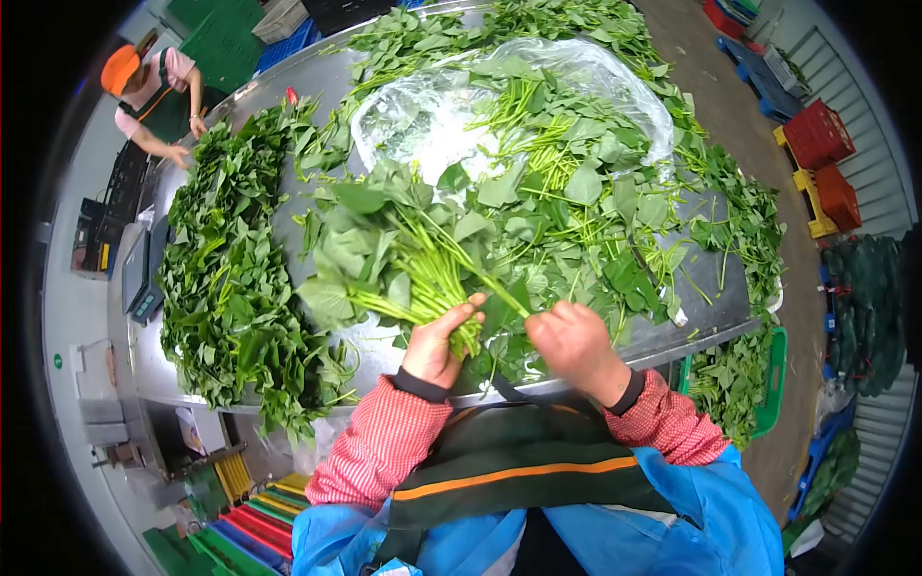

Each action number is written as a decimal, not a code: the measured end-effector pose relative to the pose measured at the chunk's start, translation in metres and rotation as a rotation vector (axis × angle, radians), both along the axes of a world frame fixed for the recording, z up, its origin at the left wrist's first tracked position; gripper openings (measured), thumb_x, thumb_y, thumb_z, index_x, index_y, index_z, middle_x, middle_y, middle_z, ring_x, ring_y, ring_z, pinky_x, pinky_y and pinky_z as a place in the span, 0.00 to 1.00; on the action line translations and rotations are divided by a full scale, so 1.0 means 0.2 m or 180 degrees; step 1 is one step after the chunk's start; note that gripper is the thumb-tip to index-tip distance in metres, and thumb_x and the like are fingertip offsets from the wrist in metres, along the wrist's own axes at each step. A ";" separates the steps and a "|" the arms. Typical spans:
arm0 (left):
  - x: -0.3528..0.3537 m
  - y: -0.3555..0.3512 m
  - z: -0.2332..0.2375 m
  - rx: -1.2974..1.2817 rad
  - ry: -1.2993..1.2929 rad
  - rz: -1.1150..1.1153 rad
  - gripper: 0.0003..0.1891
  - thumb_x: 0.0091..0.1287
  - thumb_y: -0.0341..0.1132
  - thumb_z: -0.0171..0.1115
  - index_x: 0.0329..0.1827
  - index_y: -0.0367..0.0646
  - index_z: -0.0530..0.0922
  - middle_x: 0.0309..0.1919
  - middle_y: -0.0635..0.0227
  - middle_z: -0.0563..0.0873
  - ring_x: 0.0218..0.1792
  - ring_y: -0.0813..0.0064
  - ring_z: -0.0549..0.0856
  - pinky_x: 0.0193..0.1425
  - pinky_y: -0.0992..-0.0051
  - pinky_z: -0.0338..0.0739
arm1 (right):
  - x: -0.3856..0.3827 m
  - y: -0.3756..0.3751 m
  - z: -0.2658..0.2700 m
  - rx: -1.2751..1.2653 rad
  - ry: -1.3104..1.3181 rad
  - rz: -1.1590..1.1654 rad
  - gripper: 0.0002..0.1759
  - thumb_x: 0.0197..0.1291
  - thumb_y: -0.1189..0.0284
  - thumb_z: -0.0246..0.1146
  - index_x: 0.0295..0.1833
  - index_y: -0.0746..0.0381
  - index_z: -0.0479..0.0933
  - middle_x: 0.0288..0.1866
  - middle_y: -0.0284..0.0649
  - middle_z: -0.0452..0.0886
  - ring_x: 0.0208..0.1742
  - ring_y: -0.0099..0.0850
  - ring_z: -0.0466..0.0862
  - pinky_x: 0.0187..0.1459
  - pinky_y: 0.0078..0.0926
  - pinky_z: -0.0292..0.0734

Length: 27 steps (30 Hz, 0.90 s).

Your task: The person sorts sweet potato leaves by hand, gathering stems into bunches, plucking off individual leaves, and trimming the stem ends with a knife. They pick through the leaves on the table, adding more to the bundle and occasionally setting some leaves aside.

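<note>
My left hand (437, 343) is closed around the stems of a bunch of leafy greens (423, 274), whose broad leaves fan out to the upper left. A single long stem (495, 288) slants from the bunch down to my right hand (576, 348), whose curled fingers pinch its end. Beyond the hands, loose greens (567, 192) lie heaped on and around a clear plastic bag (423, 115) spread on the metal table (711, 322). Left of my hands stretches a long, dense pile of leafy greens (230, 269).
A co-worker in an orange cap (154, 91) stands at the far left edge, hands near the pile. A scale (146, 269) sits at the table's left side. Below the right edge is a green crate (771, 384) with greens. Red crates (818, 132) stand farther right.
</note>
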<state>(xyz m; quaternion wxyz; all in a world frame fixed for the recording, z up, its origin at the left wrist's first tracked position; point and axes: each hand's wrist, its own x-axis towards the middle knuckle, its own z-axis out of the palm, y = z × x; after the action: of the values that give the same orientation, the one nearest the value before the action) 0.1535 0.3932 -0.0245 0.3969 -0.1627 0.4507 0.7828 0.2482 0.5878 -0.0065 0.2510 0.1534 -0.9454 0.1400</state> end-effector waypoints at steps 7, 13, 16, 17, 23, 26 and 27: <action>-0.05 0.07 -0.03 -0.0290 0.0020 0.0356 0.07 0.63 0.29 0.64 0.42 0.39 0.80 0.33 0.69 0.85 0.32 0.76 0.83 0.35 0.76 0.78 | 0.00 -0.06 -0.03 0.0454 0.0248 0.0641 0.08 0.46 0.72 0.62 0.34 0.56 0.70 0.21 0.28 0.63 0.25 0.24 0.70 0.25 0.22 0.61; -0.06 0.08 -0.07 -0.0402 -0.0049 0.0394 0.05 0.64 0.30 0.64 0.40 0.40 0.80 0.31 0.69 0.85 0.27 0.76 0.82 0.29 0.77 0.76 | -0.01 -0.04 -0.04 0.0074 -0.0572 -0.0230 0.07 0.47 0.73 0.62 0.30 0.57 0.69 0.19 0.32 0.69 0.26 0.29 0.75 0.27 0.28 0.67; -0.02 0.11 -0.10 -0.0298 0.0318 0.0646 0.05 0.62 0.29 0.65 0.40 0.40 0.79 0.31 0.70 0.85 0.28 0.78 0.82 0.27 0.79 0.74 | -0.04 -0.06 -0.01 -0.0639 -0.1162 -0.0667 0.07 0.50 0.73 0.61 0.30 0.58 0.68 0.18 0.36 0.74 0.26 0.35 0.78 0.29 0.31 0.70; -0.01 0.12 -0.11 -0.0255 0.0401 0.0733 0.06 0.62 0.28 0.65 0.40 0.40 0.79 0.32 0.70 0.84 0.28 0.78 0.82 0.26 0.79 0.73 | -0.05 -0.09 -0.01 -0.0569 -0.1068 -0.0690 0.07 0.50 0.72 0.61 0.29 0.59 0.69 0.18 0.37 0.75 0.25 0.35 0.78 0.29 0.32 0.71; 0.05 0.17 -0.07 -0.0186 0.0508 0.0641 0.10 0.61 0.23 0.64 0.45 0.42 0.76 0.34 0.71 0.83 0.33 0.76 0.82 0.36 0.76 0.77 | -0.11 -0.17 -0.02 -0.0819 -0.1608 -0.0786 0.09 0.54 0.69 0.60 0.28 0.61 0.70 0.19 0.43 0.77 0.27 0.42 0.81 0.31 0.41 0.74; 0.05 0.16 -0.08 -0.0081 0.0422 0.0683 0.14 0.61 0.19 0.62 0.48 0.41 0.75 0.37 0.69 0.82 0.37 0.75 0.82 0.41 0.75 0.78 | -0.11 -0.14 -0.01 -0.1667 -0.2361 -0.0646 0.08 0.55 0.68 0.59 0.28 0.61 0.71 0.20 0.44 0.77 0.27 0.43 0.81 0.31 0.42 0.75; 0.05 0.16 -0.09 -0.0077 0.0416 0.0707 0.14 0.61 0.19 0.62 0.48 0.41 0.75 0.37 0.69 0.82 0.37 0.75 0.82 0.41 0.75 0.78 | -0.10 -0.14 -0.02 -0.1568 -0.2242 -0.0621 0.08 0.55 0.69 0.58 0.29 0.61 0.71 0.21 0.45 0.77 0.27 0.44 0.81 0.31 0.42 0.75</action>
<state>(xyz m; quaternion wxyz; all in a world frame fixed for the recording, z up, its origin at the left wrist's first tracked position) 0.1629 0.4260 -0.0430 0.2755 -0.1651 0.4643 0.8254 0.2276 0.5601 -0.0102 -0.0455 -0.0581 -0.9218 0.3806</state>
